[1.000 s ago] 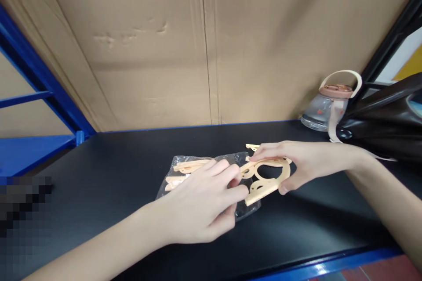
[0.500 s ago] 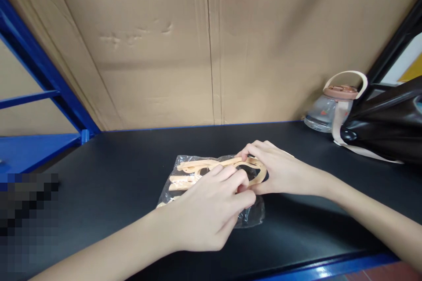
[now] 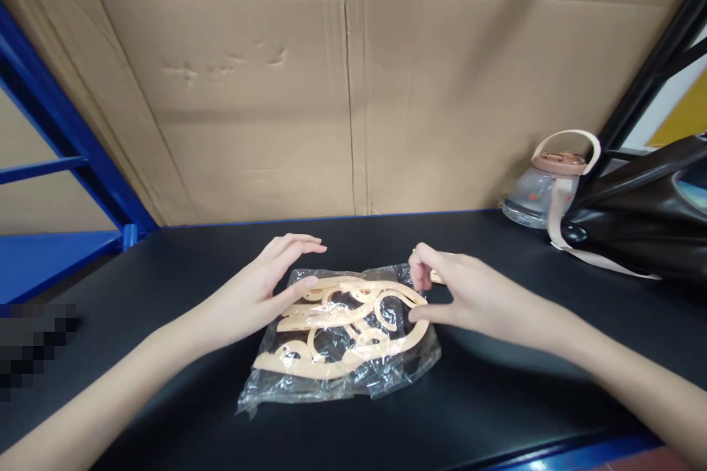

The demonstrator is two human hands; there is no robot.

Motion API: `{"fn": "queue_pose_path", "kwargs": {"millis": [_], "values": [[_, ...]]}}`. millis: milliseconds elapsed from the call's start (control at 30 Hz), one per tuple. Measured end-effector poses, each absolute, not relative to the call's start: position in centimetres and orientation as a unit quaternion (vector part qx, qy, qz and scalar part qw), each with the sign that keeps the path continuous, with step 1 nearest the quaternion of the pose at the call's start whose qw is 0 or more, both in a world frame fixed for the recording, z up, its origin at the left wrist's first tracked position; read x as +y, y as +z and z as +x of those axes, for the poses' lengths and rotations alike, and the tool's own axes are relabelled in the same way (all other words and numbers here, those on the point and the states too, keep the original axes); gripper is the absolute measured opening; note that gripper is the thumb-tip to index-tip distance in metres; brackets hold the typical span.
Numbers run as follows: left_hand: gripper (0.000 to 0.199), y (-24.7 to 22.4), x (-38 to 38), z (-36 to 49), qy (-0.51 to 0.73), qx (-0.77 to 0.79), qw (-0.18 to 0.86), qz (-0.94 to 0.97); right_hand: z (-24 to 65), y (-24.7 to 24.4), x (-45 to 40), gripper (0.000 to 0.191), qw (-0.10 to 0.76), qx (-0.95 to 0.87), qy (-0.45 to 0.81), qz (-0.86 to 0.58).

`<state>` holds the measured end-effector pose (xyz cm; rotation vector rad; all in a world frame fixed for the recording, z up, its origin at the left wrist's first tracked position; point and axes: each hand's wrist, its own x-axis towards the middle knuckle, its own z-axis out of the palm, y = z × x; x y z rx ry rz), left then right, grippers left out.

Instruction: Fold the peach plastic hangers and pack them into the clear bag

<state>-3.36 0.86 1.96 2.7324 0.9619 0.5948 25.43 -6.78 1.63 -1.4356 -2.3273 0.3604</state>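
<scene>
A clear plastic bag (image 3: 387, 383) lies flat on the black tabletop, with several beige folding clothes hangers (image 3: 331, 366) inside. Over the bag's upper left edge, my left hand (image 3: 270, 276) is open, its fingers stretched out and the thumb close above the hangers. My right hand (image 3: 458, 291) is at the bag's right edge, fingers curled and thumb held apart from them near the curved hanger end. Nothing shows in its grip. Partly hidden behind my right hand is another beige piece (image 3: 436, 278), whose full shape I cannot make out.
A clear bottle (image 3: 533, 195) with a pink lid and carry strap stands at the back right, beside a shiny black bag (image 3: 641, 213). Cardboard (image 3: 248, 103) closes off the back. A blue metal frame (image 3: 77, 118) rises on the left. The black tabletop (image 3: 182, 412) has a blue front edge.
My left hand has let go near the right end of the hangers and moved left, opening. My right hand has loosened at the bag's right edge. More of the bag now shows.
</scene>
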Motion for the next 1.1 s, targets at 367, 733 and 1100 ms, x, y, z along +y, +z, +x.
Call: {"fn": "queue_pose_path", "kwargs": {"millis": [367,733,1100], "values": [[0.109,1.2,-1.8,-2.2,0.041,0.258,0.169,0.950,27.1,1.5,-5.9,0.041,0.084,-0.877,0.119,-0.458],[0.107,0.6,-1.9,-2.2,0.074,0.272,0.146,0.948,25.8,0.8,-5.5,0.030,0.119,-0.878,0.086,-0.455],[0.104,1.1,-2.6,-1.8,0.055,0.269,0.130,0.953,24.3,-0.2,-6.0,0.033,0.181,-0.830,0.284,-0.444]]}}
